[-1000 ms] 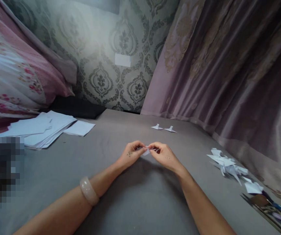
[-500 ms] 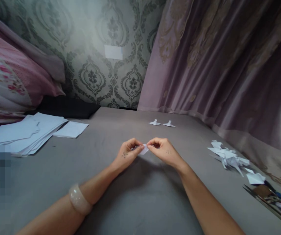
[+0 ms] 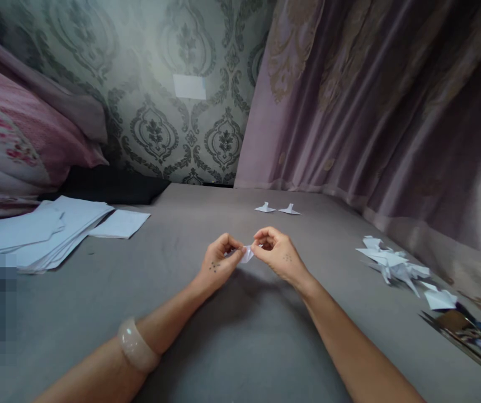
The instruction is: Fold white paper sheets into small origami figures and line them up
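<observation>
A small folded piece of white paper [image 3: 246, 255] is held up over the grey surface between my two hands. My left hand [image 3: 221, 258] pinches its left end between thumb and fingers. At the other end, my right hand [image 3: 278, 250] grips the paper with thumb and forefinger, the remaining fingers curled. The fingers cover both ends of the paper, so its full shape is hidden. Beyond my hands stand two small folded paper figures [image 3: 289, 210], side by side with pointed, wing-like ends.
To the left lie a stack of white sheets [image 3: 68, 224] and a smaller paper pile [image 3: 123, 223], in front of a black flat item [image 3: 106, 184]. Several folded paper figures [image 3: 391, 263] are heaped at the right, near a tray of tools [image 3: 462, 333]. Curtains [image 3: 307, 129] hang behind.
My right hand's fingers have lifted and curled slightly, its thumb and forefinger still on the paper. My left hand keeps its pinch. The view has shifted slightly.
</observation>
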A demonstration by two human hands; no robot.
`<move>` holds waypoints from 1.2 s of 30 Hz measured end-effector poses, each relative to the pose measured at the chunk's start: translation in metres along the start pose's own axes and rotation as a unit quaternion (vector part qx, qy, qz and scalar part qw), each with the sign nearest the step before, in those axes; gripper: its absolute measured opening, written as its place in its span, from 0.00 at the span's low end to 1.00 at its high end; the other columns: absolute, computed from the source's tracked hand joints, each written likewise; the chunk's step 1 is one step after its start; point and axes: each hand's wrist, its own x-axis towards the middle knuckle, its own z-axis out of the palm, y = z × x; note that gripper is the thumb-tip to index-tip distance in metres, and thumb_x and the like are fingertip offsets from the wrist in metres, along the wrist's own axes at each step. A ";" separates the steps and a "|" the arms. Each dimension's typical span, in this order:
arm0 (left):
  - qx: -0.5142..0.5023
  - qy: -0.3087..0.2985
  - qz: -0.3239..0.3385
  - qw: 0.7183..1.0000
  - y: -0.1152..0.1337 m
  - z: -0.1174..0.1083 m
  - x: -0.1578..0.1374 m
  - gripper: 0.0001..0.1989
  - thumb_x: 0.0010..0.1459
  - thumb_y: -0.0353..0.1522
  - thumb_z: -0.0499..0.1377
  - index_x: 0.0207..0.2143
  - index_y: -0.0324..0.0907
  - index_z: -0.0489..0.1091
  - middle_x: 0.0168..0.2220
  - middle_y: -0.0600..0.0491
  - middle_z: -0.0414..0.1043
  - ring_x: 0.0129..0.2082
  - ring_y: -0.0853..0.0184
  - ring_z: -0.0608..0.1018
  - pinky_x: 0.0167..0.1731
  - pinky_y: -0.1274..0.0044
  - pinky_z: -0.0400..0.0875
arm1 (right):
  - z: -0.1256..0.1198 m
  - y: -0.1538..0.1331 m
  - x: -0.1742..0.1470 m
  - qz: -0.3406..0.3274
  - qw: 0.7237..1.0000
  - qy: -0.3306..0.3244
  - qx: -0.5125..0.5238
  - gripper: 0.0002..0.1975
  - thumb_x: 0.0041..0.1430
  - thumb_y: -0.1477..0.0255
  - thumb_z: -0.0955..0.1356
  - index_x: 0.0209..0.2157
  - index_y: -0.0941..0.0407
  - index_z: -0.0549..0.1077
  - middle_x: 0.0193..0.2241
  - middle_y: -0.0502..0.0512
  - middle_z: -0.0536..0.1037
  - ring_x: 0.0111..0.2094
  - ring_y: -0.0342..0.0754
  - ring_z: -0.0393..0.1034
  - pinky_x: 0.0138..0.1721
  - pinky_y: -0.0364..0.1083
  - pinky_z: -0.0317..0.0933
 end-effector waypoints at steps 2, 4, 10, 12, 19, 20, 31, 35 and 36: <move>0.002 -0.011 0.009 1.000 -0.002 0.000 0.001 0.07 0.54 0.34 0.60 0.30 0.40 0.67 0.26 0.56 0.71 0.27 0.72 0.70 0.32 0.79 0.64 | 0.000 0.001 0.000 0.001 1.000 0.001 -0.009 0.11 0.46 0.72 0.68 0.34 0.57 0.67 0.25 0.48 0.73 0.24 0.41 0.65 0.29 0.42 0.61; 0.016 -0.030 0.017 0.999 -0.002 0.000 0.001 0.09 0.54 0.33 0.60 0.38 0.40 0.69 0.27 0.56 0.72 0.29 0.71 0.72 0.35 0.78 0.64 | -0.001 0.000 -0.002 -0.007 0.999 -0.005 -0.036 0.12 0.46 0.73 0.67 0.36 0.56 0.67 0.26 0.49 0.74 0.25 0.41 0.66 0.31 0.42 0.62; 0.097 -0.083 0.016 0.992 -0.001 -0.003 0.001 0.09 0.54 0.36 0.60 0.34 0.42 0.76 0.31 0.53 0.75 0.33 0.67 0.72 0.36 0.77 0.64 | -0.003 -0.008 -0.009 -0.064 0.991 -0.035 -0.116 0.14 0.48 0.76 0.66 0.39 0.55 0.68 0.28 0.49 0.76 0.31 0.43 0.68 0.37 0.44 0.63; 0.099 -0.078 0.004 0.992 -0.001 -0.003 0.002 0.09 0.53 0.37 0.60 0.29 0.41 0.76 0.27 0.54 0.74 0.30 0.68 0.71 0.33 0.78 0.63 | -0.005 -0.009 -0.008 -0.064 0.991 -0.040 -0.108 0.15 0.47 0.76 0.67 0.41 0.55 0.68 0.27 0.48 0.76 0.30 0.43 0.67 0.37 0.44 0.63; -0.096 -0.046 -0.164 0.981 0.003 0.000 0.000 0.14 0.46 0.41 0.65 0.27 0.39 0.75 0.25 0.52 0.74 0.24 0.69 0.72 0.27 0.78 0.65 | -0.025 -0.016 0.003 -0.013 0.998 0.040 0.044 0.17 0.48 0.68 0.70 0.41 0.56 0.70 0.35 0.55 0.77 0.35 0.45 0.72 0.38 0.45 0.66; -0.137 -0.047 -0.187 0.972 0.004 0.000 0.000 0.15 0.46 0.42 0.66 0.28 0.38 0.75 0.26 0.51 0.75 0.25 0.69 0.73 0.28 0.77 0.66 | -0.026 -0.016 0.002 -0.003 0.998 0.045 0.052 0.16 0.49 0.66 0.70 0.41 0.56 0.71 0.37 0.56 0.77 0.37 0.46 0.72 0.39 0.46 0.66; -0.248 -0.074 -0.235 0.937 -0.004 0.007 -0.002 0.17 0.45 0.39 0.67 0.34 0.35 0.76 0.30 0.46 0.77 0.31 0.64 0.77 0.35 0.73 0.71 | 0.001 0.005 -0.024 0.123 0.989 -0.053 0.067 0.13 0.50 0.62 0.70 0.27 0.59 0.74 0.21 0.51 0.75 0.24 0.42 0.69 0.27 0.41 0.62; -0.173 -0.066 -0.239 0.953 -0.011 0.006 -0.002 0.16 0.45 0.37 0.67 0.34 0.35 0.75 0.29 0.48 0.76 0.27 0.69 0.75 0.30 0.77 0.69 | -0.002 0.015 -0.024 0.157 0.985 -0.032 0.071 0.10 0.49 0.66 0.71 0.27 0.59 0.74 0.18 0.49 0.73 0.20 0.40 0.65 0.21 0.39 0.57; -0.156 -0.063 -0.236 0.957 -0.013 0.006 -0.002 0.16 0.44 0.36 0.67 0.35 0.36 0.74 0.28 0.49 0.76 0.26 0.70 0.75 0.29 0.77 0.68 | -0.003 0.019 -0.024 0.167 0.983 -0.031 0.067 0.09 0.50 0.67 0.70 0.27 0.59 0.74 0.18 0.49 0.73 0.19 0.40 0.65 0.20 0.39 0.56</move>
